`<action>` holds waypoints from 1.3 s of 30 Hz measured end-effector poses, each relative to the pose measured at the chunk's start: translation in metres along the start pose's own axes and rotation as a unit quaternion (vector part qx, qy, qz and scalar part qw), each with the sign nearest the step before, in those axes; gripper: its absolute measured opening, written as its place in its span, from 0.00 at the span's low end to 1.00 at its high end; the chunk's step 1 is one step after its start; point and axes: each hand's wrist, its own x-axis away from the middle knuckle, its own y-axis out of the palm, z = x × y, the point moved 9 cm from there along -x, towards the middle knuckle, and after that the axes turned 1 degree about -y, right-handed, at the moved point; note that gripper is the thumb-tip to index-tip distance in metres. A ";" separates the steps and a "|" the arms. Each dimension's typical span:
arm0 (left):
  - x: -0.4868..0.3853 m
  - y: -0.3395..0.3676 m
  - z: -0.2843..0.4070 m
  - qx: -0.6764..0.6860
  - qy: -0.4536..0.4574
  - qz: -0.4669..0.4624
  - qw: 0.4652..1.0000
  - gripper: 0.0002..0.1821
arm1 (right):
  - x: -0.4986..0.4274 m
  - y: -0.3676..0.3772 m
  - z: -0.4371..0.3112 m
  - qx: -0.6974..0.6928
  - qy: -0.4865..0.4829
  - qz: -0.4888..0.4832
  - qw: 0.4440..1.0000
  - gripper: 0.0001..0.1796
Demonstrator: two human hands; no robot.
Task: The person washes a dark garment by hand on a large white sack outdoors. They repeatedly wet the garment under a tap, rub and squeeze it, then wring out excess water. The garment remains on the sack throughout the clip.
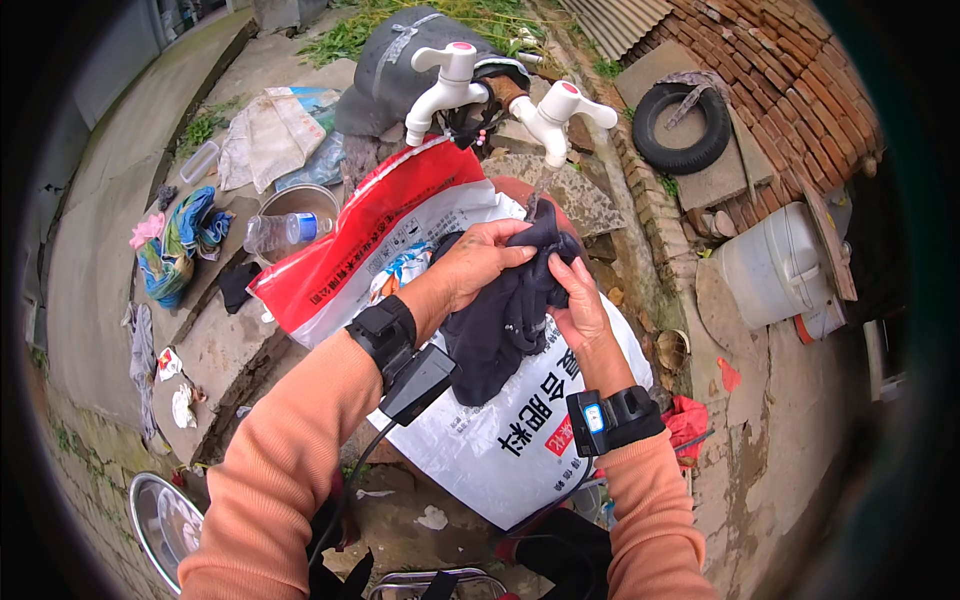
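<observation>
A wet dark cloth garment [487, 337] hangs from both my hands over a white and red printed plastic sack [525, 442]. My left hand [487, 259] pinches its upper edge between thumb and fingers. Close by on the right, my right hand [581, 300] grips a bunched fold. Water runs from the right white plastic tap [551, 124] onto the top of the cloth. The left white tap [448, 86] shows no flow. A patterned blue, orange and white cloth [401, 270] lies on the sack beside my left wrist.
A plastic bottle [281, 231] lies across a round basin [300, 199] at left. Colourful cloth [176, 247] and a black cloth [240, 286] rest on stone slabs. A metal basin [161, 525] stands lower left. At right are a tyre [681, 127], bricks [810, 97] and a white plastic container [772, 262].
</observation>
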 end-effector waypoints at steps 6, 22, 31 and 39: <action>-0.009 0.006 0.023 -0.211 0.092 0.011 0.973 0.14 | 0.002 -0.003 -0.023 -0.014 -0.091 0.025 0.995 0.14; 0.037 -0.058 -0.033 0.003 0.089 0.183 0.979 0.18 | 0.024 0.089 -0.181 0.284 -0.355 0.071 0.888 0.40; 0.054 -0.041 -0.052 -0.058 0.079 0.160 0.982 0.16 | 0.022 0.157 -0.208 0.739 -0.373 0.148 0.541 0.22; 0.072 -0.047 -0.059 -0.082 0.096 0.177 0.976 0.17 | 0.020 0.169 -0.207 0.760 -0.384 0.182 0.492 0.25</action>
